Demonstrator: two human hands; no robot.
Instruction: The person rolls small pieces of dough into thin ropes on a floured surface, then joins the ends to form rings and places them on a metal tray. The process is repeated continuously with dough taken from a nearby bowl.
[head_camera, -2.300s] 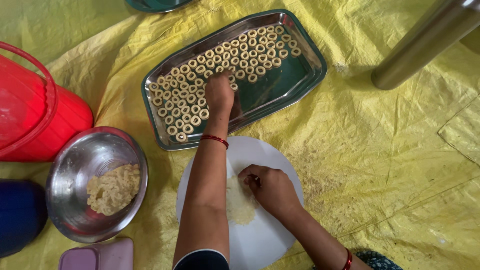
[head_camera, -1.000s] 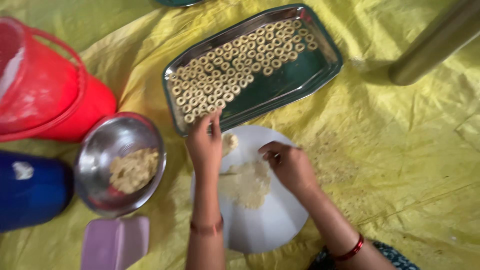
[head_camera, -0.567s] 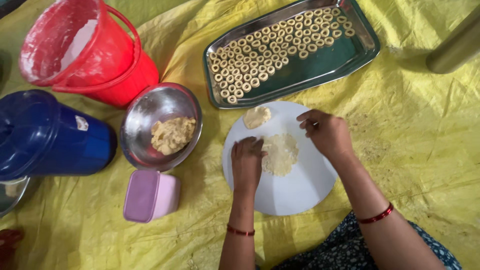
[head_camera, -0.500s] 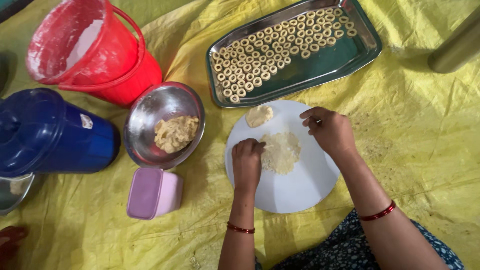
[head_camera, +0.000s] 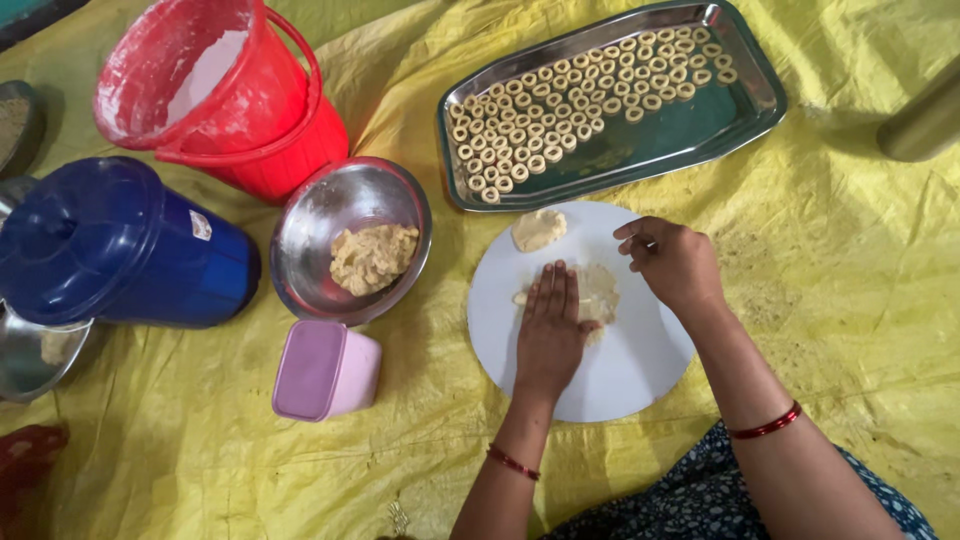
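A crinkled yellow plastic sheet (head_camera: 850, 300) covers the ground, bearing a red plastic bucket (head_camera: 215, 95), a lidded blue plastic container (head_camera: 110, 245) and a long steel tray (head_camera: 650, 140) of small dough rings. Nearer sits a round white board (head_camera: 620, 370) — on it a flattened patch of pale dough (head_camera: 600, 292). The left hand (head_camera: 550, 335) lies flat on the dough's edge, fingers straight and together; the right hand (head_camera: 675, 265) hovers just beside it, fingers curled — whether it pinches anything, I cannot tell.

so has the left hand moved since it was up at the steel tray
Yes. The left hand has come back from the steel tray and lies flat on the dough on the white board.
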